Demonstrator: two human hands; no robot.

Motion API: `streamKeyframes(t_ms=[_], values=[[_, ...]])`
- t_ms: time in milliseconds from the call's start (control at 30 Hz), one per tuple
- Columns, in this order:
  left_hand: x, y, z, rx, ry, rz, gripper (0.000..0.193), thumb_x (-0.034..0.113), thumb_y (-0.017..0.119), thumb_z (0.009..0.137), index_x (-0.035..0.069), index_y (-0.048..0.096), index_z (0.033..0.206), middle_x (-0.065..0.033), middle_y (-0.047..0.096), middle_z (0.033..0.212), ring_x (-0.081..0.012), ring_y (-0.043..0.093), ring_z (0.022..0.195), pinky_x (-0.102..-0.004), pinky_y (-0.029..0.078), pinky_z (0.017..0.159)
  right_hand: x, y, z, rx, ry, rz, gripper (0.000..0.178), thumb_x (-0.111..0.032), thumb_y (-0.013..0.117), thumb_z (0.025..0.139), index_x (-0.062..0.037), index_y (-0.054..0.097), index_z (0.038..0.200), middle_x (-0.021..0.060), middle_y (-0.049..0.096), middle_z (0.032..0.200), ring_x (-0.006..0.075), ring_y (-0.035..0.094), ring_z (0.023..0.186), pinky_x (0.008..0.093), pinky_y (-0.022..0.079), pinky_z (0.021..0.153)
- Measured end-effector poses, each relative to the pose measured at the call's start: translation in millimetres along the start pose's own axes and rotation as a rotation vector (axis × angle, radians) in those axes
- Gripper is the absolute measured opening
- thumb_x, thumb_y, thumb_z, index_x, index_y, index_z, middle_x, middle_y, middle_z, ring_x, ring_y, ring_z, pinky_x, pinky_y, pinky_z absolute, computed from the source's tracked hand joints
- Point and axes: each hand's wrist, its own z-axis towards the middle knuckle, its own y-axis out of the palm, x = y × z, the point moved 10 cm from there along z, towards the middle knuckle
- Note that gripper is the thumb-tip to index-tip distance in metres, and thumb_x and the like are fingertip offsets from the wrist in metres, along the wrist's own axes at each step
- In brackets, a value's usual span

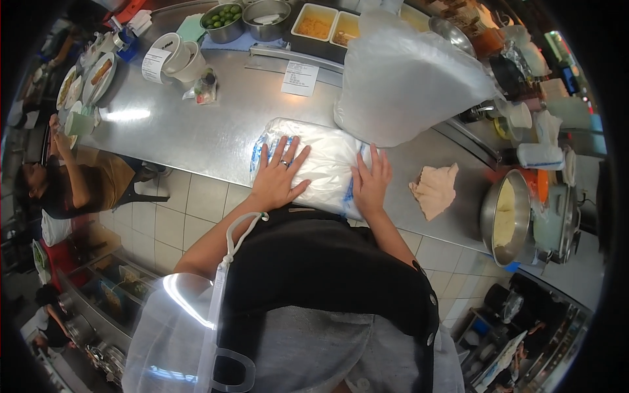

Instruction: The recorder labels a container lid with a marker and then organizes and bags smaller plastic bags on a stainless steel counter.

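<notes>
A flat white plastic-wrapped package (325, 157) with blue print along its sides lies at the near edge of the steel counter, against my apron. Spread over its left part is my left hand (280, 173), fingers apart, a ring on one finger. My right hand (371, 177) rests along the package's right edge with its fingers stretched out. Neither hand grips anything. Just behind the package stands a large translucent white plastic bag (413, 85). To the right of my right hand lies a crumpled beige cloth (435, 190).
A metal bowl of yellow food (506, 216) stands at the right. Paper cups with a slip (173, 57) and a small bag (205, 88) sit at the back left. Behind are a pot of green limes (223, 19) and food trays (314, 25). Another person (85, 180) is at the left.
</notes>
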Motion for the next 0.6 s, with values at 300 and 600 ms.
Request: streamKeyframes(t_ms=[300, 600], values=[[17.1, -52.1, 46.3, -0.114, 0.421, -0.215, 0.024, 0.015, 0.068, 0.074, 0.011, 0.061, 0.097, -0.0104, 0.057, 0.121, -0.0297, 0.038, 0.130, -0.0562, 0.023, 0.110, -96.9, -62.3, 6.3, -0.194, -0.304, 0.298, 0.034, -0.002, 0.075, 0.055, -0.0095, 0.058, 0.083, 0.0130, 0.044, 0.132, 0.0394, 0.039, 0.121, 0.0435, 0.039, 0.096], [41.0, -85.1, 30.3, -0.321, 0.503, -0.974, 0.020, 0.001, 0.066, 0.067, 0.006, 0.047, 0.066, -0.0040, 0.062, 0.090, -0.0225, 0.057, 0.098, -0.0353, 0.045, 0.084, -62.8, -78.5, -0.7, -0.601, 0.277, 1.298, 0.053, -0.003, 0.076, 0.070, -0.0039, 0.055, 0.118, 0.0031, 0.061, 0.099, 0.0147, 0.056, 0.092, 0.0328, 0.042, 0.094]])
